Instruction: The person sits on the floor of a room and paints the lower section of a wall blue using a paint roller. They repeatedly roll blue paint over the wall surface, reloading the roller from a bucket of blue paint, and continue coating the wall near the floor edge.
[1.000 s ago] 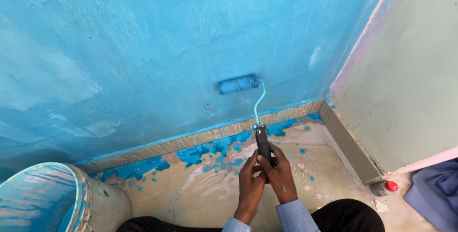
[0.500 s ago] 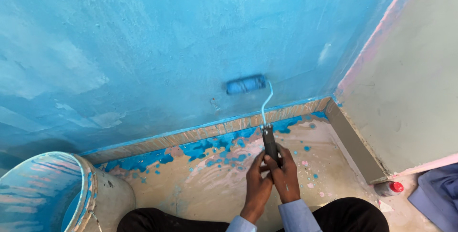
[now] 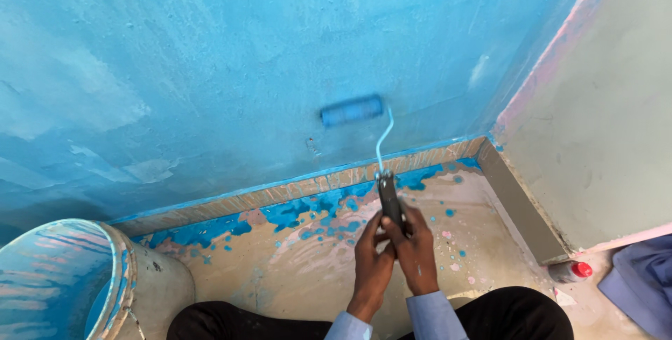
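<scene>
Rolling calls for even pressure: the left hand [image 3: 371, 259] and right hand [image 3: 414, 249] are clasped together around the paint roller [image 3: 352, 110] handle at lower centre, its sleeve pressed flat on the blue wall [image 3: 210, 67] above the skirting [image 3: 280, 193].

Room under renovation: half-painted blue wall [image 3: 245, 67], paint-spattered floor [image 3: 294, 256].

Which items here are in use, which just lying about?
In use: paint roller, its handle held by left hand and right hand; blue wall; paint bucket.
Lying about: red-capped bottle; blue cloth.
</scene>
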